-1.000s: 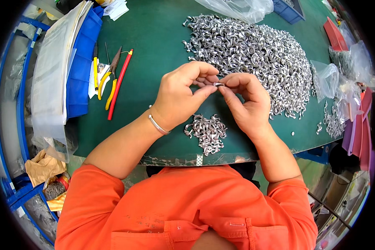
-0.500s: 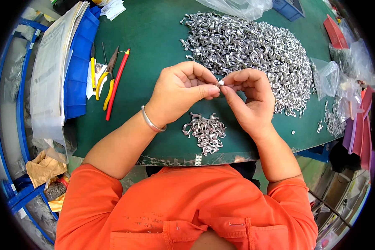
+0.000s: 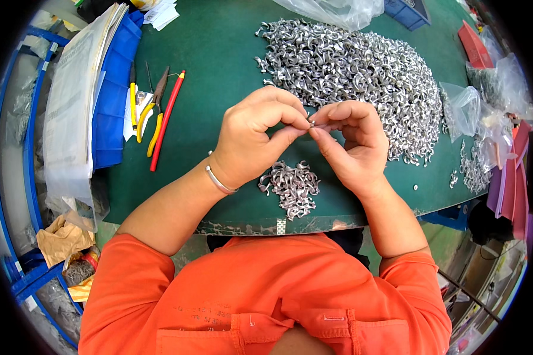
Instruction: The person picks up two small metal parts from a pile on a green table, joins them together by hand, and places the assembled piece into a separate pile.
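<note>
A small silvery metal piece (image 3: 312,123) is pinched between the fingertips of both my hands above the green table; most of it is hidden by the fingers. My left hand (image 3: 256,133), with a metal bangle at the wrist, grips it from the left with thumb and forefinger. From the other side, my right hand (image 3: 356,145) holds it in a thumb-and-finger pinch. Just below lies a small heap of curved silvery metal pieces (image 3: 291,188). Beyond my right hand spreads a large pile of similar curved pieces (image 3: 349,74).
On the left, yellow-handled pliers (image 3: 156,121) and a red pen-like tool (image 3: 167,121) lie beside a blue bin (image 3: 109,112) with papers against it. Plastic bags (image 3: 463,109) and a red tray (image 3: 475,46) are at the right. A blue crate (image 3: 407,13) stands at the back.
My left fingers have shifted their pinch, with the forefinger more bent and the thumb drawn in. The pale face of the held piece has turned, and less of it shows.
</note>
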Available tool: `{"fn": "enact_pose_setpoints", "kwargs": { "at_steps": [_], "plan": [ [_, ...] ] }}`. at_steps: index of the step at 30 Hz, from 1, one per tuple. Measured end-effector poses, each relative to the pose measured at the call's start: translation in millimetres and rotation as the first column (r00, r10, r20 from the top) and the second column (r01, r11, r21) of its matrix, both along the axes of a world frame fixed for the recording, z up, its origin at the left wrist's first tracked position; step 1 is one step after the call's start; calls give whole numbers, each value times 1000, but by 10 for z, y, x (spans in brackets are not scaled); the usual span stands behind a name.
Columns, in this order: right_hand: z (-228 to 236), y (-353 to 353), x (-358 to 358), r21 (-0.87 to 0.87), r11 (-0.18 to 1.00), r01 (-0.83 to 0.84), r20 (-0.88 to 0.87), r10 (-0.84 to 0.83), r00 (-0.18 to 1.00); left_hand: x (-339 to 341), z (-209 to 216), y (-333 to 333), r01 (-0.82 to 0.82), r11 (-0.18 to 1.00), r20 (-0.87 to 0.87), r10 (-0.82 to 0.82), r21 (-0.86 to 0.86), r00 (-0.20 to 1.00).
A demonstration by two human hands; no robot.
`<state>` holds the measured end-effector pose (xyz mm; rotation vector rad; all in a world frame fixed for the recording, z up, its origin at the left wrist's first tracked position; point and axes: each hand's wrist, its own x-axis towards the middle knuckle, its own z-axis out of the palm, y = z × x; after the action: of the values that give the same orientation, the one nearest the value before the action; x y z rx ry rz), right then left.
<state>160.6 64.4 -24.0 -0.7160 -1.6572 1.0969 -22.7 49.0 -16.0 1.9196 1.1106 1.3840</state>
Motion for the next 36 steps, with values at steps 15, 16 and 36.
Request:
{"fn": "enact_pose_setpoints", "kwargs": {
  "at_steps": [15,16,36],
  "plan": [
    [74,109,142,-433,867,-246,-514,-14,857,-81,-47,79,-136,987,47,141,-85,989],
    [135,113,113,-500,827,-258,-579,-97,810,-93,-60,109,-188,979,22,190,-79,982],
    [166,195,248,-604,776,-180,-444,-140,885,9,-64,459,-20,966,-620,183,260,763]
  ]
}}
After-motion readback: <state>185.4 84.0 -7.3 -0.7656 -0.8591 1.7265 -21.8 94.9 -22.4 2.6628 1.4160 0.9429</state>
